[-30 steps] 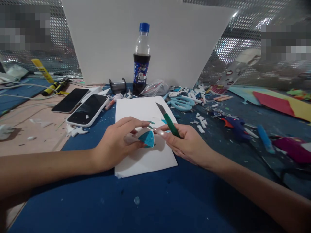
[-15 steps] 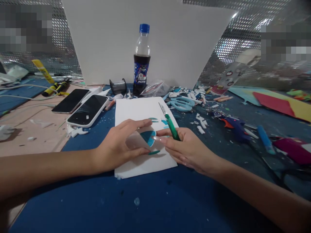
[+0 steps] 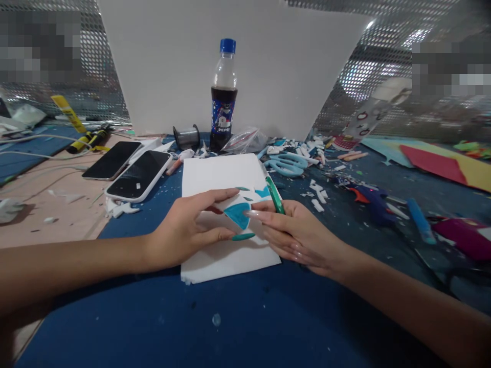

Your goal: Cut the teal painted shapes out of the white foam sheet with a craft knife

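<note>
A small blue cutout (image 3: 237, 214) with a white edge, roughly triangular, is held just above white paper (image 3: 215, 174). My left hand (image 3: 192, 220) curves around its left side, thumb below and fingers above, with long green nails. Its exact contact with the cutout is partly hidden. My right hand (image 3: 295, 232) pinches the cutout's right edge between thumb and index finger. The same hand also keeps a green-handled craft knife (image 3: 275, 197) pointing up and away; the blade is hard to make out. Another blue shape (image 3: 263, 192) shows beside the knife.
Light-blue scissors (image 3: 287, 163) and white scraps (image 3: 317, 197) lie behind the paper. A Pepsi bottle (image 3: 223, 112) stands at the back. Two phones, one white-cased (image 3: 140, 176), are on the left. A glue gun (image 3: 372, 202) and coloured sheets (image 3: 433, 161) lie on the right.
The cutout has turned and shows more of its blue face. The craft knife has tilted, so its blade shows less. Both hands stay nearly in place.
</note>
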